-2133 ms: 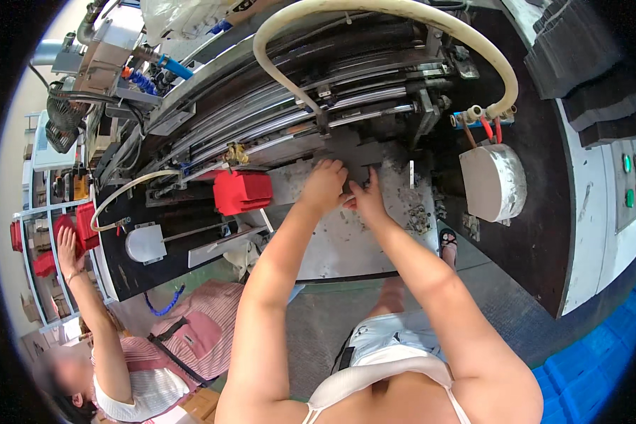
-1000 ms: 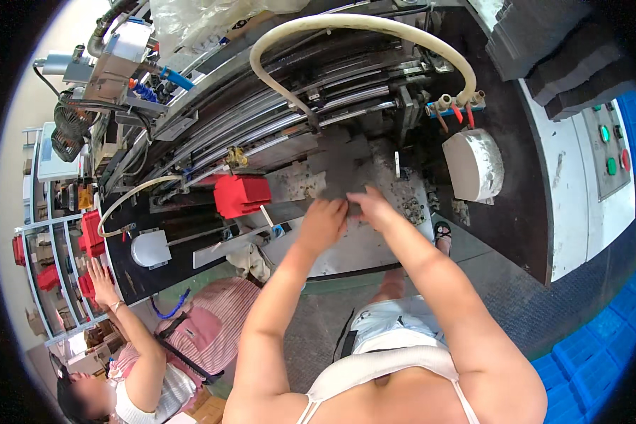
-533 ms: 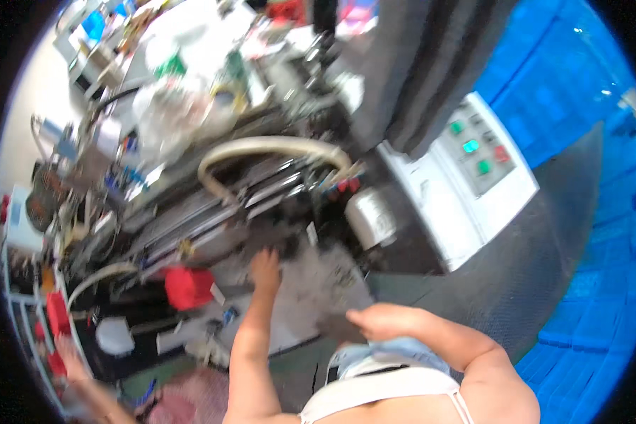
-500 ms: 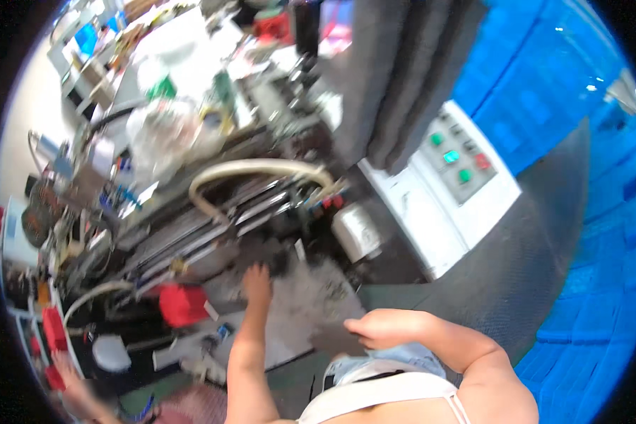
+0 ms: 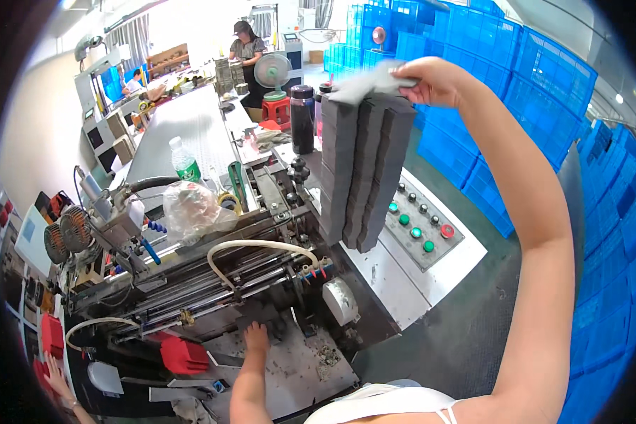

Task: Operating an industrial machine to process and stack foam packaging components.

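My right hand is raised at the top of a tall stack of dark grey foam-like pieces, closed on a flat grey piece. Motion blurs that piece, which lies over or just above the stack's top; I cannot tell if they touch. Lower down, my left hand reaches into the machine, its fingers spread flat on a dark piece at the edge of the pale worktable.
A white control panel with coloured buttons stands beside the stack. A black bottle is behind it. Blue crates rise at the right. Red bins sit left of my left arm. Another person's hand shows at far left; a person stands behind.
My right hand has gone from near my waist, holding a flat piece, up to the stack's top. My left hand remains at the machine. The view has tilted upward.
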Tool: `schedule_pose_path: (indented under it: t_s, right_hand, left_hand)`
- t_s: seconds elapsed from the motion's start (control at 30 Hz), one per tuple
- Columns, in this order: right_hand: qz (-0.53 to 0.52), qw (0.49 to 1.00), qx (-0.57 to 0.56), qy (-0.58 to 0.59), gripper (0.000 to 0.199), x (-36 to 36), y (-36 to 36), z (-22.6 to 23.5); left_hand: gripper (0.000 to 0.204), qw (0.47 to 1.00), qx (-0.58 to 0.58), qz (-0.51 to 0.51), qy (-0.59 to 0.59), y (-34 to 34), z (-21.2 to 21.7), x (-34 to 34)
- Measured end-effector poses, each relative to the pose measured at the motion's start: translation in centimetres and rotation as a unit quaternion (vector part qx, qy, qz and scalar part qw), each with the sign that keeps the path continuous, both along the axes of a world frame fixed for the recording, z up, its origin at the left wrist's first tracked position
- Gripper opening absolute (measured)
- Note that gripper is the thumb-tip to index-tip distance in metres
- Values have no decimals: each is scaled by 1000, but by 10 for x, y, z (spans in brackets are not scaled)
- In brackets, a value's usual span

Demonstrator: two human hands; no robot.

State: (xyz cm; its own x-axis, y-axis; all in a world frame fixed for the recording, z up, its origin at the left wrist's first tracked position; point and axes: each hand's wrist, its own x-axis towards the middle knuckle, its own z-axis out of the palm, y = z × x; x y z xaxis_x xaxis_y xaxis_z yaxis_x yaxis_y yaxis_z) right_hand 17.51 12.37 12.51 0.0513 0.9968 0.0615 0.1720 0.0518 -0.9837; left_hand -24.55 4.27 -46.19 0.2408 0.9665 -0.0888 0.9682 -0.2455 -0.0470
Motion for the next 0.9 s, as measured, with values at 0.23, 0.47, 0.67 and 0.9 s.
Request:
schedule_pose_path:
  t_s: [0.23, 0.47, 0.67, 0.9]
  right_hand:
    - [-77, 847, -104, -516, 72, -11, -32, 18]
    - [-42, 929, 266, -254, 56, 66, 5, -40]
    - [125, 932, 302, 156, 63, 41, 73, -112]
    - [181, 908, 341, 162, 43, 32, 77, -113]
  left_hand:
    - [20, 958, 93, -165, -215, -16, 190, 60]
    - [48, 751, 334, -267, -503, 44, 429, 177]
    - [90, 756, 334, -166, -538, 121, 472, 236]
    - [61, 682, 259, -178, -661, 145, 473, 250]
